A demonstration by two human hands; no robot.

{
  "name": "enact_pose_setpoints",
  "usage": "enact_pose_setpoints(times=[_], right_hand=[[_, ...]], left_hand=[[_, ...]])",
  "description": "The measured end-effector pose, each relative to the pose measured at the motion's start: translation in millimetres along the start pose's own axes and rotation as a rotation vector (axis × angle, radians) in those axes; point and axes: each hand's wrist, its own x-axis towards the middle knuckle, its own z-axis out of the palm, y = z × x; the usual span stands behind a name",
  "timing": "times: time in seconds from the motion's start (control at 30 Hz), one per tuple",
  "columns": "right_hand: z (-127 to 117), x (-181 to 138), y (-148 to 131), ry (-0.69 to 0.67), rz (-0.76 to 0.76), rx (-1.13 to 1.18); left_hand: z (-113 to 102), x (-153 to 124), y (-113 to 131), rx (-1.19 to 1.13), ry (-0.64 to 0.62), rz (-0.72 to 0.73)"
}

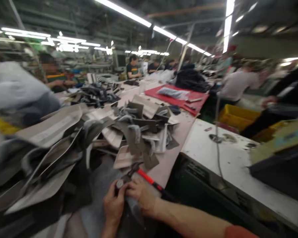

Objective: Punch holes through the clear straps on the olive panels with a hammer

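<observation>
My left hand (pixel 113 206) is closed around a small dark cylinder with a pale round top (pixel 119 184), which I cannot name more exactly. My right hand (pixel 142 197) meets it from the right, its fingers bent and pressed together beside the left thumb. Whatever those fingers pinch is hidden. Just beyond them a hammer (pixel 149 178) with a red and black handle lies on the table. Under both hands there is clear plastic sheeting (pixel 99 188) over dark material.
Grey stiff panels with padded handles (pixel 136 129) are heaped ahead, and larger ones (pixel 52 132) pile up at left. A red board (pixel 156 92) lies farther back. On the right stands a white-topped table (pixel 201 142) with a hanging cable (pixel 217 115). Several people work beyond.
</observation>
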Motion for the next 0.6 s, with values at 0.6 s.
enact_pose_setpoints(times=[0.6], right_hand=[[45,-5,-20,0.258,-0.14,-0.085]], left_hand=[[-64,-69,12,-0.241,-0.126,-0.67]])
